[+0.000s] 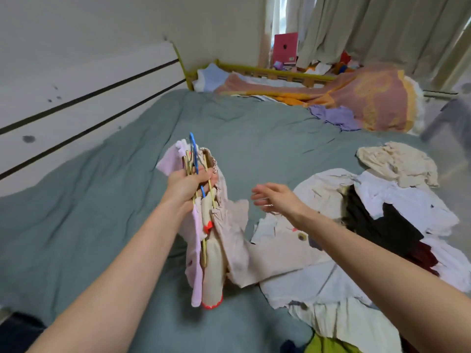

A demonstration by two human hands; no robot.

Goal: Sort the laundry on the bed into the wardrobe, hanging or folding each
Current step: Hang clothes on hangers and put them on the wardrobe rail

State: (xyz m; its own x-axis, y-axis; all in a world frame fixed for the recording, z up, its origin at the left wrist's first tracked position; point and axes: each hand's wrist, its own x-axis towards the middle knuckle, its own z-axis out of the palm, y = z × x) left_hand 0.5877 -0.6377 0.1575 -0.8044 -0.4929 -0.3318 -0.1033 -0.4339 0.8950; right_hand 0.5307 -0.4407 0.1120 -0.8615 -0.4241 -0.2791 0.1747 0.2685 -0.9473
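Bare bed sheet [102, 200] lies open across the left and centre of the frame. A laundry pile [369, 225] fills the lower right, and a pink blanket [369, 98] blocks the upper right.

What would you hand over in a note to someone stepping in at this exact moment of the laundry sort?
Left hand: grips a bundle of hangers, one blue and the others yellowish, with small pink and cream garments already hung on them, held above the bed.
Right hand: open, empty, hovering over the laundry pile.
Done: a few small pieces are on hangers.
Left: the pile of white, cream, black and dark red clothes on the bed's right side, plus a purple garment farther up near the pink blanket. The wardrobe is out of view, so nothing can be confirmed as put away.
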